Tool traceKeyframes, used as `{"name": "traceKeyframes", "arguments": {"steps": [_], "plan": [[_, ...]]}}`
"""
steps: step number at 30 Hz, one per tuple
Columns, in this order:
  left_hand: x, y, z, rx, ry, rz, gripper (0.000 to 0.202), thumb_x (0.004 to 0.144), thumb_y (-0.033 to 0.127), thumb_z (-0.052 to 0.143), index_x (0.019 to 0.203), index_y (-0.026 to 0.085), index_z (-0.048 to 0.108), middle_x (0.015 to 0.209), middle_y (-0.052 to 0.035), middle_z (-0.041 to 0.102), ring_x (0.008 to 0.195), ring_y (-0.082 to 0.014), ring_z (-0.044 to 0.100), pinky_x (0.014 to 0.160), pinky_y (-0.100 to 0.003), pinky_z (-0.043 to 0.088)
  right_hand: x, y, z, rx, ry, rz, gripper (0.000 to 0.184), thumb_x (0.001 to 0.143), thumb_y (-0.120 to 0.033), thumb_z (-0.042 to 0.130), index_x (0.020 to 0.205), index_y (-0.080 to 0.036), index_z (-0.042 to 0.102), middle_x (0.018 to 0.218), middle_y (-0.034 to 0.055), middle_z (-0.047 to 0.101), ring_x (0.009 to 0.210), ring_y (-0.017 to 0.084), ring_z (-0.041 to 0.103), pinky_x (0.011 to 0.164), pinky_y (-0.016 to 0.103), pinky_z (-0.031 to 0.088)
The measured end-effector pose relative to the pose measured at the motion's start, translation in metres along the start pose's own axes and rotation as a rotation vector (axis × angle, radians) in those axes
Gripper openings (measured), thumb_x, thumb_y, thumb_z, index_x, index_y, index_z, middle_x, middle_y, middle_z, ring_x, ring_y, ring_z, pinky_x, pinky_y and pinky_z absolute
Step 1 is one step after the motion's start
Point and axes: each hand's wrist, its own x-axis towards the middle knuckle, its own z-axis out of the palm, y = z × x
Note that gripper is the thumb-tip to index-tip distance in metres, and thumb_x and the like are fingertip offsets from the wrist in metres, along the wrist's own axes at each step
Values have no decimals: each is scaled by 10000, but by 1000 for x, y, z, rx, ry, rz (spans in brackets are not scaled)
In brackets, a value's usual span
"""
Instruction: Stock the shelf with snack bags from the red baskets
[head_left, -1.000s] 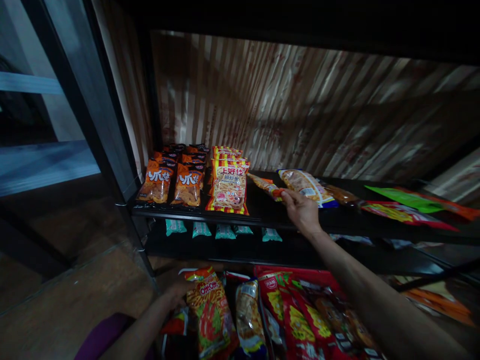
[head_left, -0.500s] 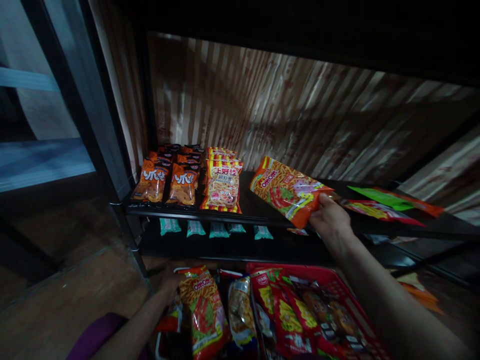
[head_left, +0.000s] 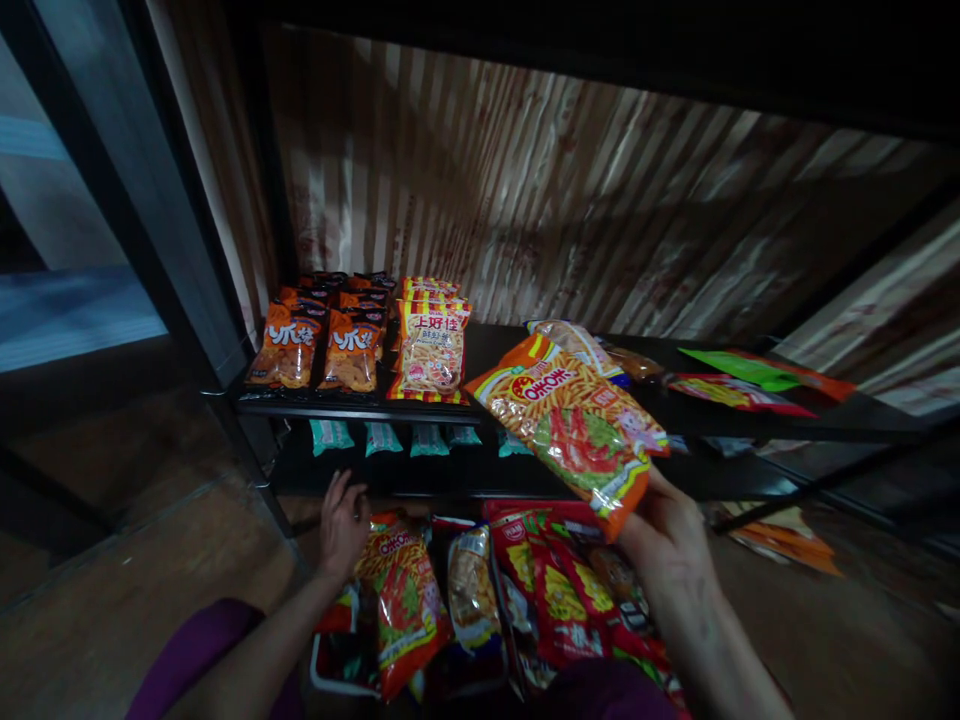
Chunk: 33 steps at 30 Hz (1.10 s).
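My right hand (head_left: 667, 530) grips the lower edge of an orange OHKOH snack bag (head_left: 570, 415) and holds it tilted in the air in front of the black shelf (head_left: 495, 350). My left hand (head_left: 341, 520) has its fingers spread and rests at the left edge of a basket (head_left: 330, 675) full of snack bags, touching another OHKOH bag (head_left: 401, 590). The purple sleeve of my left arm shows at the bottom left.
On the shelf's left stand rows of orange snack bags (head_left: 315, 340) and red-yellow striped bags (head_left: 430, 345). Loose bags lie to the right, green and red ones (head_left: 739, 380). Teal packets (head_left: 382, 438) line the lower shelf. A dark frame post stands left.
My right hand lifted the OHKOH bag off the shelf and pulled it back toward me and downward. My left hand opened and shifted up at the basket's edge. The view tilted down.
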Motion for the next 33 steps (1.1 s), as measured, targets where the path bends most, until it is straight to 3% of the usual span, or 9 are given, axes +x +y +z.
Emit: {"name": "traceKeyframes", "arguments": {"steps": [3,5,8,10,12,15,20,25,33], "plan": [[-23,21,3,-157,-42,379,114,769,254,587,841,255,675,1292,-32,547,1337,-260,318,1136,-339,204,-7,-11,13,475,116,259,342,722,-393,569,1004,-217,646,773,64,738,798,294,687,773,504,549],[-41,42,9,-246,-158,443,163,784,331,590,896,282,698,1230,-35,597,1258,-288,427,1098,-392,284,-4,-16,20,802,244,432,357,680,-325,619,1014,-202,647,746,54,740,774,276,692,800,488,542],[-59,88,32,-422,-418,354,486,774,401,618,1242,285,551,1347,-63,512,1187,-292,507,1027,-445,374,3,-16,32,1047,352,542,346,692,-251,618,1035,-217,647,774,34,747,782,246,695,842,464,531],[-61,126,56,-692,-482,224,627,762,430,641,1333,262,444,1371,-84,487,1244,-268,464,1055,-442,345,3,-8,41,1136,354,566,331,708,-237,613,1037,-227,651,804,26,749,808,237,693,868,457,520],[-59,161,81,-977,-464,101,636,747,435,664,1311,219,462,1329,-103,529,1268,-255,440,1065,-423,335,-2,8,48,1189,327,602,320,711,-243,618,1028,-232,659,822,22,750,830,234,691,886,454,509],[-53,195,108,-1209,-352,-52,520,732,417,686,1182,189,562,1185,-100,636,1129,-260,568,1003,-422,404,-15,42,50,1229,255,642,275,709,-254,632,980,-246,680,863,18,749,863,223,686,904,436,497],[-43,199,109,-1185,-360,-63,419,663,366,751,1004,156,629,1003,-83,707,936,-247,656,914,-406,467,-30,86,20,1224,219,523,111,707,-309,655,796,-275,712,871,7,746,861,199,677,870,388,504],[-35,188,100,-1081,-397,-74,412,625,344,779,961,151,639,966,-78,714,910,-243,658,896,-401,472,-26,93,9,1079,75,550,495,681,-651,605,1055,-332,660,1112,34,687,971,240,643,868,438,479],[-46,173,89,-1044,-433,-165,429,622,356,778,976,151,648,944,-81,718,909,-254,662,909,-411,464,-36,86,34,906,-47,617,319,438,-343,879,697,-263,709,802,14,750,703,202,685,746,350,535]]}}
